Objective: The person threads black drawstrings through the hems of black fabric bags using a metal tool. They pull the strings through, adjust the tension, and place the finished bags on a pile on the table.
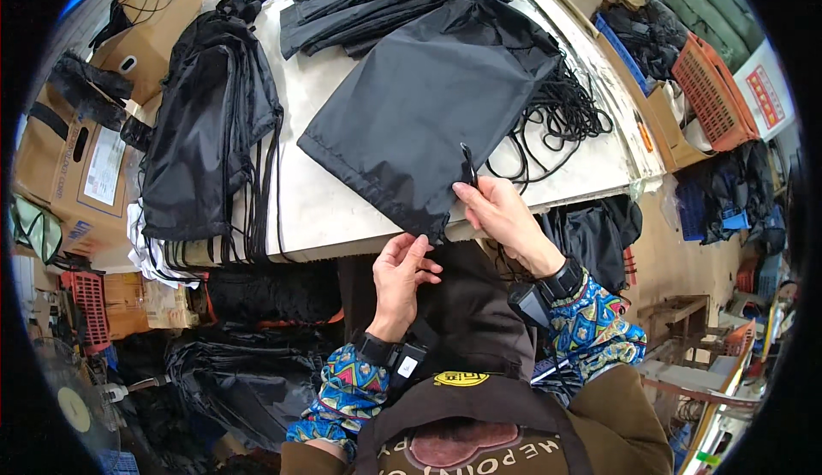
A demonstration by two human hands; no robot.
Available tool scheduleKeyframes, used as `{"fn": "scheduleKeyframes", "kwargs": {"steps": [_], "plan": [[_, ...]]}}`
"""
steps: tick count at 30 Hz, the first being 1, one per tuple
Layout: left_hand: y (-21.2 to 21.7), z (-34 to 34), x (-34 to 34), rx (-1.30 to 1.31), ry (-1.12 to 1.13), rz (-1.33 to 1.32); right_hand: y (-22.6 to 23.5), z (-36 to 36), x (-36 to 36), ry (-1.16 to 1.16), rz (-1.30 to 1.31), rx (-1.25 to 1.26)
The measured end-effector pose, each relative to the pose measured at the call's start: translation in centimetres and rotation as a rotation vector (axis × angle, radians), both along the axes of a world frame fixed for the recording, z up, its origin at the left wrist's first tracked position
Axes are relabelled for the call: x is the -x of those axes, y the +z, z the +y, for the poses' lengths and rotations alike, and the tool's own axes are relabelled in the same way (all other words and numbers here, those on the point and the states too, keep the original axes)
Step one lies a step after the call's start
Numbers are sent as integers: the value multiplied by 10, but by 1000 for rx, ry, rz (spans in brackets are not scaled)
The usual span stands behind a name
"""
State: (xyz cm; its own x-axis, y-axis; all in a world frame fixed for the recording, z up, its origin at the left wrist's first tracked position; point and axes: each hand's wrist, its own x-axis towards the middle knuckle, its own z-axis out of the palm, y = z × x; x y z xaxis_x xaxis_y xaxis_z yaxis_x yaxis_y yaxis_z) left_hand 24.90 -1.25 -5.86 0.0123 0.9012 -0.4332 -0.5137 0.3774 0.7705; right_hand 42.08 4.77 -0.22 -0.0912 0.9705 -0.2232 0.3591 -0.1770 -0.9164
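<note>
A black drawstring bag (419, 89) lies flat and slanted across the white table, one corner pointing toward me at the front edge. My left hand (398, 278) pinches that near corner between thumb and forefinger, the other fingers loosely curled. Just to the right, my right hand (501, 214) is closed around a small slim dark tool (468, 165) with a shiny tip pointing away from me. Its exact kind is unclear, as the fingers cover its lower part. Loose black cords (561, 119) lie coiled at the bag's right side.
A stack of black bags (205, 124) hangs its cords over the front edge at left. More black fabric (385, 0) is piled at the back of the white table (308, 209). Cardboard boxes (94, 167) stand left; an orange basket (715, 89) stands right. Black bags (248, 381) lie below.
</note>
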Motion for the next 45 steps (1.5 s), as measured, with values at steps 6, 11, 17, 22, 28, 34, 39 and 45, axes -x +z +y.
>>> {"fn": "scheduleKeyframes", "kwargs": {"steps": [6, 11, 17, 22, 28, 34, 39, 45], "plan": [[8, -5, 2, -71, 22, -82, 10, -1, 3, -22, 47, -21], [15, -3, 1, -186, -96, -13, 8, 1, 7, -48, 114, -19], [50, 5, 11, -163, -94, -268, 40, -30, 5, -6, -230, -471], [63, 12, 6, -160, -68, -316, 60, -71, 4, 87, -504, -751], [71, 12, -2, -173, -15, -284, 61, -79, 12, 124, -730, -825], [75, 13, -4, -197, -38, -119, 57, -74, 18, 176, -842, -887], [71, 16, -6, -215, 22, -4, 51, -58, 27, 226, -741, -911], [74, 40, 21, -316, 21, 118, 62, -67, -46, 220, -478, -649]]}}
